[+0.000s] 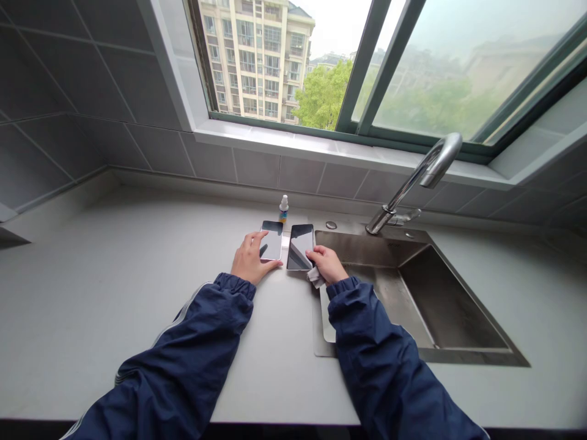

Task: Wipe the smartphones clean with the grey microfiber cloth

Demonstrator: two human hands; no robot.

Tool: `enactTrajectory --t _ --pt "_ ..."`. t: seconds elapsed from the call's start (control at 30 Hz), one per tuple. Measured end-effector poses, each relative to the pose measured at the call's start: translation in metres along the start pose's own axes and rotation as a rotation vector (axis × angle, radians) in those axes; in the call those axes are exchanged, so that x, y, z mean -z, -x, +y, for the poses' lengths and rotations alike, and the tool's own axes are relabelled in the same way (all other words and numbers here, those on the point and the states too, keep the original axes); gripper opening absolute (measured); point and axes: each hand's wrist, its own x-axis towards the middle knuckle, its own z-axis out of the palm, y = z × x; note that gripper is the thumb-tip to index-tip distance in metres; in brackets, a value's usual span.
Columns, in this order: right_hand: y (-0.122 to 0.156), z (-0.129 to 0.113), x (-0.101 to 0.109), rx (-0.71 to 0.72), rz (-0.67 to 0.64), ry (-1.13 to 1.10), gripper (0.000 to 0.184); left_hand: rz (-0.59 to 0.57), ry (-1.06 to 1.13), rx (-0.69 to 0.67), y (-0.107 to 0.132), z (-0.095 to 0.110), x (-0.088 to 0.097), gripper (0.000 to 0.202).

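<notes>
**Countertop:** A pale grey stone countertop (137,256) is seen running beneath the window.
**Left hand:** The left hand (251,260) is laid open, fingers released, with the tips rested on a slim silver-framed smartphone (272,240).
**Bottle:** A small white spray bottle with a blue-and-yellow label (284,209) is stood upright behind the two phones, untouched.
**Right hand:** The right hand (324,264) is curled, its fingers clenched on a crumpled white cloth (314,277).
**Cloth contact:** The cloth is held at the lower right corner of a black glass smartphone (300,246).
**Phone state:** Both phones are found lying flat, screens up, just beside each other; neither is lifted.
**Far right:** A brushed stainless-steel sink (452,299) and an arched chrome faucet (403,189) are noted nearby.
</notes>
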Motion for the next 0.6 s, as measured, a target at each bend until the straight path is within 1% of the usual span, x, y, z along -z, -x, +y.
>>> enactTrajectory --t 0.03,0.1,0.13,0.17,0.2,0.23,0.27,0.33,0.4,0.5,0.6 --pt "0.005 0.001 -0.001 0.013 -0.002 -0.023 0.036 0.023 0.007 -0.012 0.0 0.002 0.001 0.089" --pt "0.015 0.002 -0.004 0.051 -0.001 -0.07 0.035 0.112 0.05 -0.038 0.002 0.009 0.005 0.082" --pt "0.021 0.002 -0.006 0.079 0.002 -0.095 0.034 0.168 0.094 -0.046 0.004 0.014 0.006 0.074" --pt "0.026 0.002 -0.009 0.108 0.006 -0.12 0.033 0.221 0.16 -0.041 0.006 0.019 0.008 0.062" --pt "0.032 0.001 -0.012 0.138 0.003 -0.144 0.034 0.241 0.247 -0.038 0.009 0.026 0.009 0.051" --pt "0.037 -0.001 -0.016 0.168 -0.001 -0.164 0.036 0.217 0.359 -0.023 0.011 0.032 0.008 0.044" --pt "0.041 -0.003 -0.019 0.196 -0.008 -0.179 0.039 0.15 0.501 0.011 0.014 0.039 0.007 0.042" --pt "0.049 -0.007 -0.026 0.244 -0.02 -0.191 0.043 0.06 0.785 0.124 0.02 0.05 0.003 0.048" --pt "0.055 -0.01 -0.03 0.283 -0.024 -0.182 0.043 -0.01 0.971 0.208 0.024 0.057 -0.002 0.053" --pt "0.06 -0.013 -0.032 0.325 -0.013 -0.146 0.039 -0.119 1.176 0.301 0.026 0.062 -0.006 0.058" --pt "0.061 -0.012 -0.031 0.336 -0.002 -0.122 0.038 -0.169 1.27 0.442 0.025 0.062 -0.006 0.06"
